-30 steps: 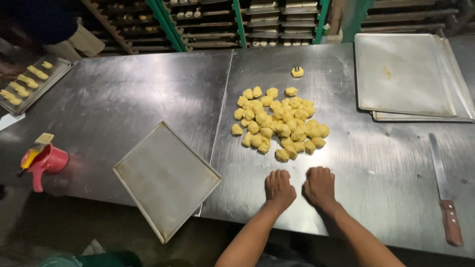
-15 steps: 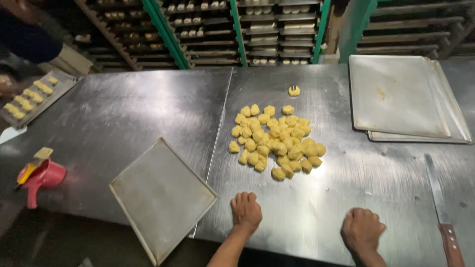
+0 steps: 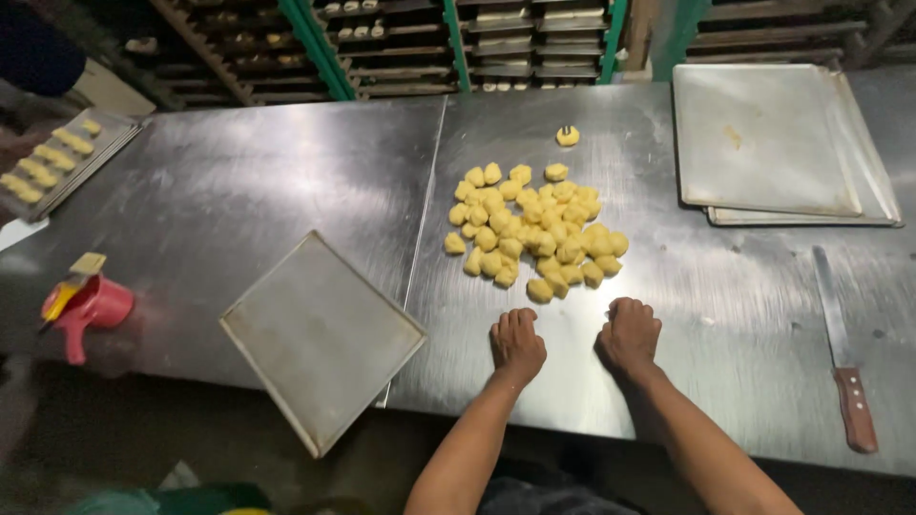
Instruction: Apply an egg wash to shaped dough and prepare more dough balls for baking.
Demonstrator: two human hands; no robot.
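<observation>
Fingers (image 3: 515,319) curled just short of dough pile (image 3: 534,229)

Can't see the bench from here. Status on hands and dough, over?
Left hand and right hand curled, knuckles down on steel table, holding nothing visible. Dough pieces heaped just beyond. Empty tray left, knife right.

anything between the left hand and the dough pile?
Nothing: bare steel table separates the left hand from the dough pile, per the head view.
</observation>
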